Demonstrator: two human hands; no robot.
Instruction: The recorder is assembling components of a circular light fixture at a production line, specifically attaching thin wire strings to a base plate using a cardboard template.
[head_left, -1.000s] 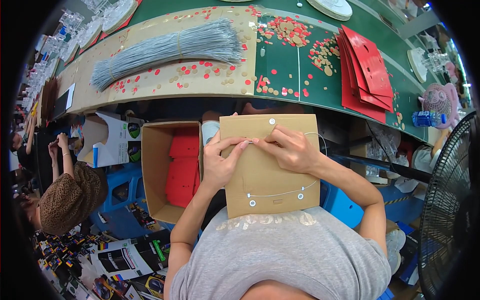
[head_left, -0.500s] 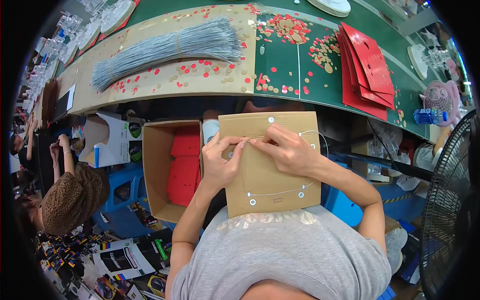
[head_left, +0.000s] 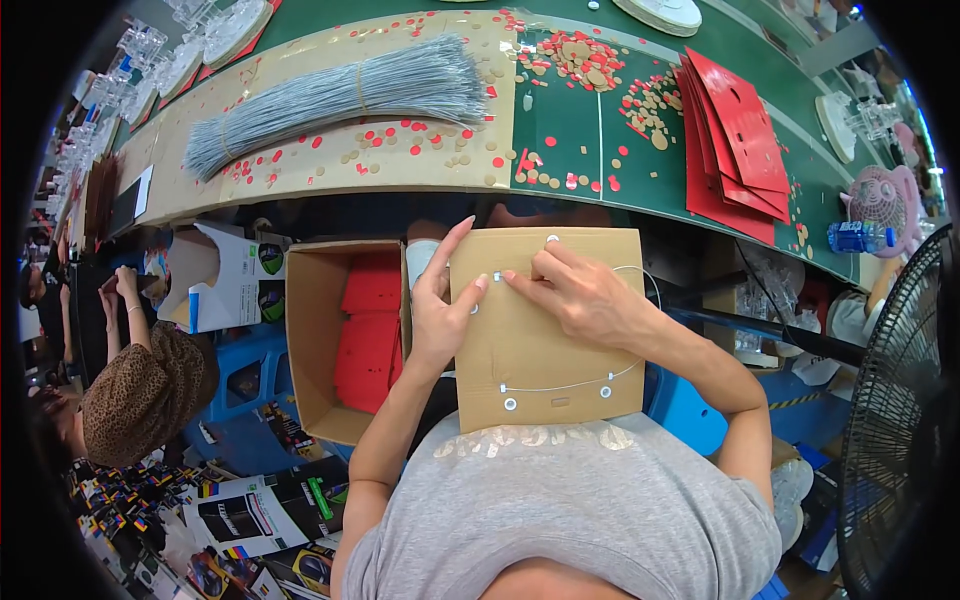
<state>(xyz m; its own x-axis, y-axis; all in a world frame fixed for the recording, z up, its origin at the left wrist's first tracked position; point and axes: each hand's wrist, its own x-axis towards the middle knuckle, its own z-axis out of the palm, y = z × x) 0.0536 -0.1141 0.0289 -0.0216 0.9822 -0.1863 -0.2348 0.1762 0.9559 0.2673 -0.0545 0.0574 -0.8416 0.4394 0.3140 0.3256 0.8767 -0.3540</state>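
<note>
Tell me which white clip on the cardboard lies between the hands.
The upper-left clip, between the left hand and right hand; two other clips sit lower on the cardboard.

The panel (head_left: 555,345) lies right of the box (head_left: 312,345), before the table (head_left: 555,115).

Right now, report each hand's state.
Left hand: open, thumb and index finger spread, at the cardboard panel.
Right hand: partly closed, index fingertip by a white tab; whether it grips anything cannot be told.

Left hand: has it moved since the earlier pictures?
Yes: the left hand has opened, its index fingertip shifting up and slightly left in the picture, toward the green table.
</note>
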